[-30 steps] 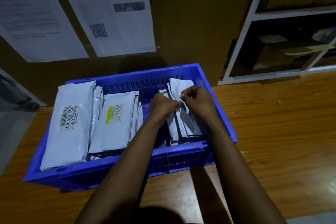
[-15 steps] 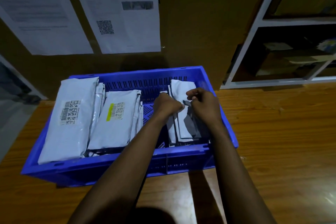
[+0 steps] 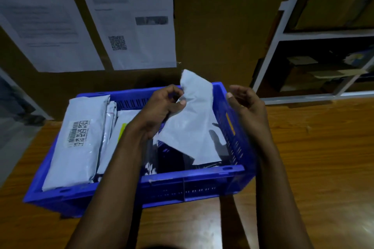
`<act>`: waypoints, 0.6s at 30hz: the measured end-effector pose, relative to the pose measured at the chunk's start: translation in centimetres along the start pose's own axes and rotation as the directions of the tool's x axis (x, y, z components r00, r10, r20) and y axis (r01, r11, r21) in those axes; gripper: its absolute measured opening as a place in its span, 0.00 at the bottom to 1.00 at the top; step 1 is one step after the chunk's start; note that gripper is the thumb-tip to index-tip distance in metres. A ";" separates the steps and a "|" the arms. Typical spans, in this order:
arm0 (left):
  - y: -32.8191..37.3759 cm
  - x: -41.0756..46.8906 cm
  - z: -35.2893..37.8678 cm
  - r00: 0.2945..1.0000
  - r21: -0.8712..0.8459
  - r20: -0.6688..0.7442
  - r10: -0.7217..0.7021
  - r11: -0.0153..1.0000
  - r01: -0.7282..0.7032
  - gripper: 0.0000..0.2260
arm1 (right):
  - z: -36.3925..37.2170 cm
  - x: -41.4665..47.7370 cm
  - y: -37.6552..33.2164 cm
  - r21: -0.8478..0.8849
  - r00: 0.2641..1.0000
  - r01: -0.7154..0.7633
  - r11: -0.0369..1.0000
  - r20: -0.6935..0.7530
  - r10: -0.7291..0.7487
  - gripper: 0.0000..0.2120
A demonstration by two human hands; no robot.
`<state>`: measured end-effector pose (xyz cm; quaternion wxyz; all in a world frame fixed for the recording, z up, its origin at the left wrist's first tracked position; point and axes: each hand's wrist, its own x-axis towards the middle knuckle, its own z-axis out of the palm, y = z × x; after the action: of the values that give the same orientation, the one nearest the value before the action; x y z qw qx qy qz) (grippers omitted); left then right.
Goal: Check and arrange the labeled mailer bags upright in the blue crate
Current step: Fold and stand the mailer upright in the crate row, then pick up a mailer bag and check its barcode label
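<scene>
Two bare forearms are stretched out from 6 o'clock over the blue crate. The left hand is curled, and a white mailer bag is pinched near its top edge between the thumb and the fingers. The bag is held up and tilted. Its top corner is pointed to 12 o'clock, above the far rim, and its lower end is down inside the crate on the 3 o'clock side. The right hand is held open at 3 o'clock of the bag, over the crate's right wall. Its fingers are loosely bent, and nothing is held in it.

The bag is made of thin, smooth plastic and is crumpled where it is pinched. The crate is made of hard plastic, with slots cut in its walls. On its 9 o'clock side more white bags are packed side by side and lean over. A barcode label is stuck on the biggest one. The middle bags are partly hidden by the left arm.

The crate is set on a brown wooden tabletop. Farther off at 12 o'clock, printed paper sheets are stuck on a brown board. A white shelf is seen at 2 o'clock.
</scene>
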<state>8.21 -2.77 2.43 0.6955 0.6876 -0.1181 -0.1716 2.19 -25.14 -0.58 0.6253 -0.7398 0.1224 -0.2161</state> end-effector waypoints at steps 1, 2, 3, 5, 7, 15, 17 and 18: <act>0.4 -0.5 -0.1 0.999 -0.012 0.054 -0.004 1.000 0.005 0.07 | -0.3 0.0 -0.1 0.061 0.999 -0.038 0.997 0.025 0.037 0.11; 0.6 -0.9 -0.3 0.994 -0.009 0.107 -0.014 1.000 0.015 0.07 | -0.5 -0.1 -0.3 0.147 0.995 -0.091 0.985 0.053 0.084 0.14; 0.7 -1.2 -0.6 0.986 -0.007 0.161 -0.030 0.999 0.032 0.07 | -0.7 -0.1 -0.5 0.231 0.987 -0.156 0.960 0.083 0.141 0.17; 0.5 -1.6 -1.0 0.965 0.002 0.250 -0.081 0.997 0.083 0.09 | -1.0 -0.3 -0.8 0.323 0.956 -0.288 0.901 0.148 0.253 0.22; 0.1 -1.8 -1.4 0.953 0.021 0.279 -0.118 0.993 0.117 0.12 | -1.7 -0.7 -0.9 0.307 0.922 -0.372 0.876 0.227 0.313 0.25; -0.9 -2.7 -3.5 0.982 0.195 0.126 -0.139 0.974 0.112 0.15 | -4.4 -1.3 -0.4 0.355 0.969 -0.246 0.902 0.068 0.238 0.25; -1.4 -3.2 -4.0 0.992 0.101 0.083 -0.097 0.991 0.089 0.20 | -4.6 -1.3 -0.3 0.380 0.973 -0.230 0.896 0.078 0.217 0.23; -1.7 -3.2 -4.2 0.997 0.045 0.027 -0.068 0.997 0.067 0.22 | -4.5 -1.3 -0.2 0.386 0.973 -0.232 0.893 0.096 0.211 0.21</act>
<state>6.84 2.40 0.88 0.6723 0.7039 -0.1084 -0.2021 -1.10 -28.42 0.00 0.7850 -0.5850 0.1438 -0.1445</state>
